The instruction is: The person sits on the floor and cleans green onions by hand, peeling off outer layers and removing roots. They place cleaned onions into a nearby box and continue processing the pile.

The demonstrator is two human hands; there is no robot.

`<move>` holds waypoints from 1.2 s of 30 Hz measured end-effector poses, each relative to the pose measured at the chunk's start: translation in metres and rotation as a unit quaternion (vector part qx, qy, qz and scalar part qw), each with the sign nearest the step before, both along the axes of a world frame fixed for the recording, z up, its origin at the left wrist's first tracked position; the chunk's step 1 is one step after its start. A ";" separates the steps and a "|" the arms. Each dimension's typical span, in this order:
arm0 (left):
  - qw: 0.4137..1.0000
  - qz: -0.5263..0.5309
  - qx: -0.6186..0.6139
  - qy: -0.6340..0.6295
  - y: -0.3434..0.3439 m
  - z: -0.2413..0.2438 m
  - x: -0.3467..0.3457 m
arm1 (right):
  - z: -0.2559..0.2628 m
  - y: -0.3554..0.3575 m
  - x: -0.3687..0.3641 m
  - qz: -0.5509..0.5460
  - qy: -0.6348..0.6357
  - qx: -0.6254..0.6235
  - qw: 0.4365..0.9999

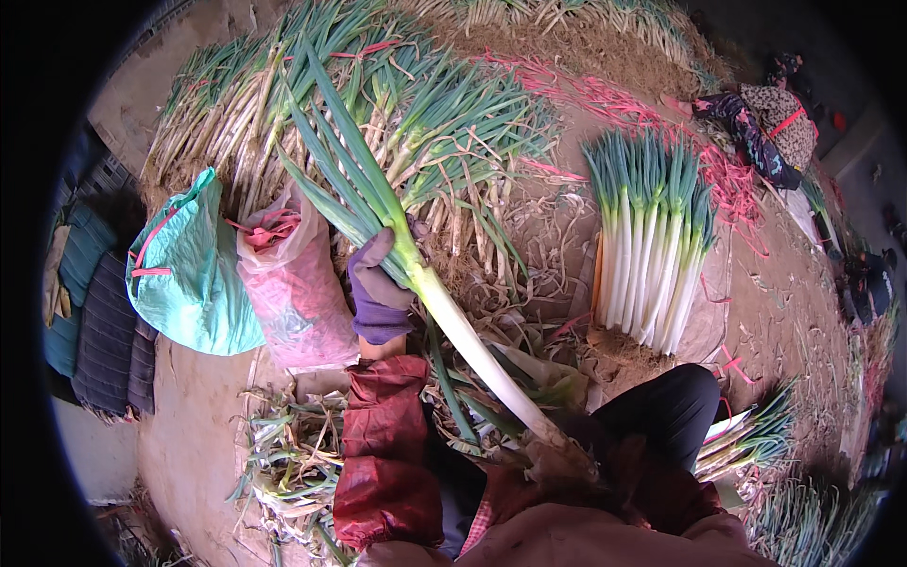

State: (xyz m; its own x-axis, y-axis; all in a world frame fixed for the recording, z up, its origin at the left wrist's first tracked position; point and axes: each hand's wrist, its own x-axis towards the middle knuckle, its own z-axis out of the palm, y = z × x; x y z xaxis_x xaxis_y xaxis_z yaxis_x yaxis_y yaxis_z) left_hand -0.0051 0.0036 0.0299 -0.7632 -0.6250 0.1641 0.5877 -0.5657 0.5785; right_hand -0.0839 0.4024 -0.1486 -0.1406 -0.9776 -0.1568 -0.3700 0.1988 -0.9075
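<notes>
My left hand (pixel 377 283), in a purple and grey work glove, grips a large green onion (pixel 471 344) where the white shank turns to green leaves. Its leaves fan out up and left, and its root end points down toward my lap. Dark clothing and shadow surround that root end, and my right hand cannot be made out there. Peeled outer leaves and dry trimmings (pixel 297 461) lie by my legs. To the right, a row of cleaned green onions (pixel 645 241) stands side by side, white shanks down and roots at the bottom.
Unpeeled green onions (pixel 234 135) are heaped ahead. On the left sit a teal woven sack (pixel 191 283) and a plastic bag of pink ties (pixel 297 298). Loose pink ties (pixel 623 99) spread across the ground. Another person (pixel 765 135) is at the upper right.
</notes>
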 end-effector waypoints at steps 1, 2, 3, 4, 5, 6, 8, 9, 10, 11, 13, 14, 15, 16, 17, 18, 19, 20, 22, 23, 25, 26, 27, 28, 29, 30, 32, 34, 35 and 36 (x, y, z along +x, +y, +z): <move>0.999 0.033 -0.018 -0.034 0.000 0.000 0.007 | 0.029 -0.029 -0.001 -0.035 -0.041 -0.006 0.999; 0.995 0.067 -0.035 -0.067 0.005 -0.003 0.014 | 0.059 -0.061 0.003 -0.100 -0.136 0.030 0.985; 0.991 0.091 -0.048 -0.090 0.013 -0.008 0.008 | 0.113 -0.097 0.004 -0.186 -0.219 0.057 0.956; 0.992 0.071 -0.028 -0.097 0.020 -0.006 0.001 | 0.130 -0.119 0.001 -0.199 -0.303 0.008 0.932; 0.995 0.048 -0.038 -0.075 0.029 0.003 -0.006 | 0.139 -0.133 0.000 -0.211 -0.384 -0.040 0.898; 0.994 0.048 -0.035 -0.093 0.033 0.003 -0.010 | 0.149 -0.142 0.005 -0.166 -0.428 -0.028 0.888; 0.987 0.073 -0.053 -0.132 0.035 0.005 -0.014 | 0.165 -0.152 0.014 -0.072 -0.510 -0.004 0.857; 0.980 0.101 -0.074 -0.154 0.035 0.010 -0.011 | 0.164 -0.148 0.020 -0.087 -0.433 0.007 0.897; 0.972 0.127 -0.093 -0.172 0.038 0.016 -0.012 | 0.145 -0.139 0.022 -0.108 -0.359 -0.032 0.927; 0.965 0.106 -0.119 -0.206 0.038 0.022 -0.012 | 0.122 -0.134 0.020 -0.129 -0.281 -0.071 0.948; 0.942 0.064 -0.168 -0.283 0.032 0.027 -0.007 | 0.100 -0.140 0.024 -0.208 -0.201 -0.191 0.938; 0.944 0.095 -0.150 -0.278 0.039 0.022 -0.016 | 0.092 -0.139 0.026 -0.248 -0.157 -0.248 0.923; 0.937 0.087 -0.185 -0.282 0.047 0.014 -0.021 | 0.107 -0.137 0.026 -0.259 -0.205 -0.176 0.927; 0.949 0.050 -0.165 -0.264 0.053 0.011 -0.016 | 0.146 -0.140 0.030 -0.260 -0.257 -0.107 0.925; 0.958 0.017 -0.145 -0.245 0.057 0.010 -0.009 | 0.169 -0.143 0.033 -0.254 -0.305 -0.038 0.917; 0.957 0.013 -0.144 -0.252 0.058 0.006 -0.012 | 0.164 -0.144 0.033 -0.248 -0.373 -0.070 0.892; 0.962 0.018 -0.135 -0.236 0.058 0.004 -0.016 | 0.162 -0.142 0.029 -0.230 -0.414 -0.070 0.878; 0.967 0.023 -0.127 -0.220 0.057 0.002 -0.019 | 0.161 -0.140 0.025 -0.211 -0.454 -0.069 0.863; 0.973 0.015 -0.109 -0.203 0.058 -0.001 -0.022 | 0.159 -0.137 0.023 -0.200 -0.514 -0.103 0.828; 0.974 0.005 -0.101 -0.201 0.056 -0.001 -0.021 | 0.151 -0.138 0.024 -0.199 -0.501 -0.119 0.833; 0.977 -0.015 -0.085 -0.195 0.053 0.000 -0.019 | 0.143 -0.142 0.023 -0.197 -0.476 -0.151 0.844; 0.976 -0.010 -0.124 -0.177 0.054 0.001 -0.020 | 0.141 -0.139 0.023 -0.205 -0.470 -0.143 0.847; 0.978 -0.006 -0.111 -0.176 0.054 -0.001 -0.019 | 0.154 -0.138 0.027 -0.210 -0.465 -0.133 0.850; 0.980 -0.003 -0.099 -0.173 0.054 -0.003 -0.019 | 0.160 -0.139 0.028 -0.215 -0.461 -0.123 0.852; 0.981 0.000 -0.087 -0.171 0.053 -0.005 -0.020 | 0.160 -0.139 0.025 -0.192 -0.495 -0.113 0.840; 0.984 -0.009 -0.078 -0.161 0.052 -0.006 -0.020 | 0.161 -0.137 0.021 -0.170 -0.527 -0.104 0.826; 0.988 -0.028 -0.060 -0.142 0.049 -0.007 -0.021 | 0.165 -0.141 0.017 -0.176 -0.555 -0.097 0.807; 0.988 -0.044 -0.049 -0.138 0.049 -0.006 -0.020 | 0.172 -0.147 0.020 -0.236 -0.550 -0.098 0.796; 0.988 -0.052 -0.043 -0.136 0.049 -0.005 -0.020 | 0.178 -0.148 0.017 -0.205 -0.539 -0.076 0.814; 0.990 -0.052 -0.024 -0.126 0.052 -0.009 -0.022 | 0.181 -0.144 0.015 -0.178 -0.529 -0.050 0.828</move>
State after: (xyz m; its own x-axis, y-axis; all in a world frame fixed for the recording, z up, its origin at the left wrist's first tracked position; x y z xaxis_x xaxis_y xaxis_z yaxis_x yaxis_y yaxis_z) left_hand -0.0266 0.0552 0.0207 -0.8432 -0.5374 -0.0133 0.3609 -0.5843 0.7269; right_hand -0.0687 0.2581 0.0323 -0.2583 -0.9190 -0.2979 0.7090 0.0291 -0.7046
